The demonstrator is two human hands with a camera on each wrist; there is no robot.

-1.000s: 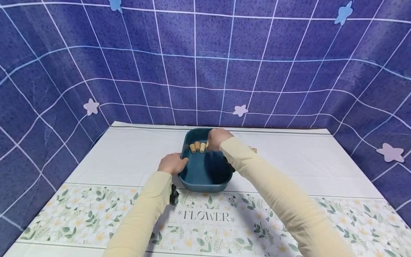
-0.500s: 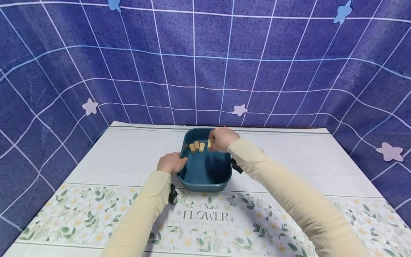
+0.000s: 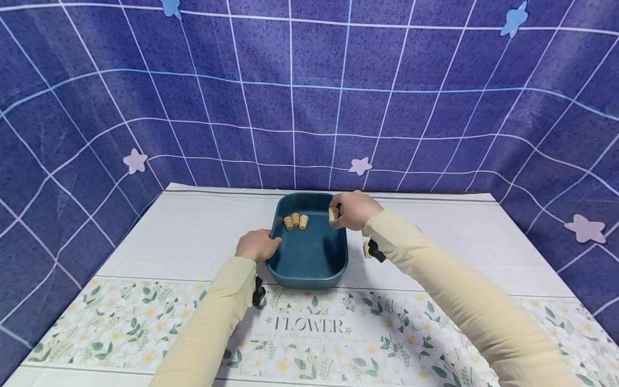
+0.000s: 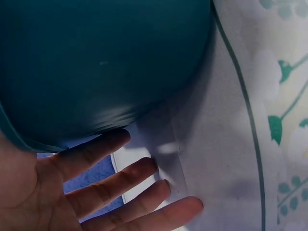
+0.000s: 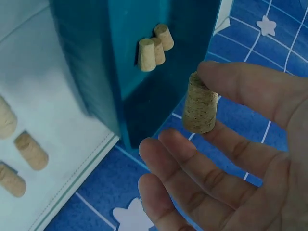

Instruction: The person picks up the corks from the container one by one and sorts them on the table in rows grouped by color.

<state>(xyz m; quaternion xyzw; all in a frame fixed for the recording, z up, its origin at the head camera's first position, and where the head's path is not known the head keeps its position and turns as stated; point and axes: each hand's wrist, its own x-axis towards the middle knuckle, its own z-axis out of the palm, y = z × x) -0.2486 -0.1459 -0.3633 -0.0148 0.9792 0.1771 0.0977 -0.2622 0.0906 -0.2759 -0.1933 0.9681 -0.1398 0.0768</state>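
Note:
A teal rectangular tub point(image 3: 309, 250) stands on the table. Near its far left corner, three tapered corks point(image 3: 303, 222) sit together on the floor of the tub, also visible in the right wrist view. My left hand point(image 3: 258, 245) holds the tub's left side, thumb over the rim; in the left wrist view its fingers point(image 4: 113, 178) spread along the outside, the index against the wall. Over the tub's far right rim, my right hand point(image 3: 355, 208) pinches another cork point(image 5: 199, 106) between thumb and index finger. Its other fingers are loosely bent and touch nothing.
More corks point(image 5: 31, 150) lie on the white tablecloth to the right of the tub, partly hidden by the right sleeve in the head view. A flowered strip point(image 3: 309, 333) runs along the table's front. A blue gridded curtain point(image 3: 309, 107) hangs behind and at both sides.
My right hand has moved right with the pinched cork, from above the tub's middle to its right rim. Corks on the cloth have come into sight beside the sleeve. The left hand stays put.

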